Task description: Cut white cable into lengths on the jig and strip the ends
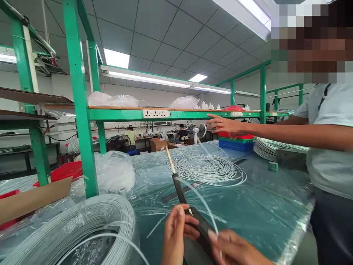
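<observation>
Over the near part of the worktop (256, 209), the right hand (234, 247) has its grip pinched on a white cable (209, 210) arcing right of a dark bar (180, 191), where the left hand (178, 232) curls, its grip impossible to tell, with a cable coil (209, 167) lying farther off.

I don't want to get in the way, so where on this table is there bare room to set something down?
The widest free patch is the plastic-covered tabletop beyond the right hand, between the middle coil, the small green roll and the table's right edge. The left is crowded with the near coil and plastic bag.
</observation>
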`<state>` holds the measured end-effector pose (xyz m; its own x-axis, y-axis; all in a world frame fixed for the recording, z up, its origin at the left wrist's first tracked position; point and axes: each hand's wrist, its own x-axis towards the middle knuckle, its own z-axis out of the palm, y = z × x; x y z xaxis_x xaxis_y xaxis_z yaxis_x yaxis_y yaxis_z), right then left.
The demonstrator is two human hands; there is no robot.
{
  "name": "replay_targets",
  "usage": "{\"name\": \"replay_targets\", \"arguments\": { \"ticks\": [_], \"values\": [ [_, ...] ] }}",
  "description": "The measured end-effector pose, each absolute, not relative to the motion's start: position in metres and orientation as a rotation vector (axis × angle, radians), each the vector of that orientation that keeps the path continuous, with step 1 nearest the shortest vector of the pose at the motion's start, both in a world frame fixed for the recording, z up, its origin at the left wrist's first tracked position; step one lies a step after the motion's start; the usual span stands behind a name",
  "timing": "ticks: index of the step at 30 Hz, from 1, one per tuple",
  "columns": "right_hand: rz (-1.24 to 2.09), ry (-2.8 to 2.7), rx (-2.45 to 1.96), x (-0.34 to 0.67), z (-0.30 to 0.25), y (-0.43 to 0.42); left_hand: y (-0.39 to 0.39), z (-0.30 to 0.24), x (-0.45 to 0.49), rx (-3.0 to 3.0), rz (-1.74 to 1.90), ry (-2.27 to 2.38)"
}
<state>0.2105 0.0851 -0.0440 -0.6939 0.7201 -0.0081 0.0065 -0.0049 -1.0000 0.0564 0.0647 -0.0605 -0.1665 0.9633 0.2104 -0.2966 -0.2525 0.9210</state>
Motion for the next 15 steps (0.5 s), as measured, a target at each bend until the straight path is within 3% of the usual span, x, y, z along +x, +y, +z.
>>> {"name": "replay_targets", "arguments": {
  "ticks": [6,10,15],
  "values": [
    [1.642,-0.892,-0.734,0.290,-0.006,0.163,0.048,-0.066,0.041,1.890,0.770,1.702],
    [1.539,-0.768,-0.812,0.335,-0.007,0.194,0.043,-0.056,0.028,1.988,0.671,2.109],
    [1.472,-0.731,-0.886,0.347,-0.008,0.210,0.039,-0.049,0.028,1.996,0.651,2.144]
  ]
}}
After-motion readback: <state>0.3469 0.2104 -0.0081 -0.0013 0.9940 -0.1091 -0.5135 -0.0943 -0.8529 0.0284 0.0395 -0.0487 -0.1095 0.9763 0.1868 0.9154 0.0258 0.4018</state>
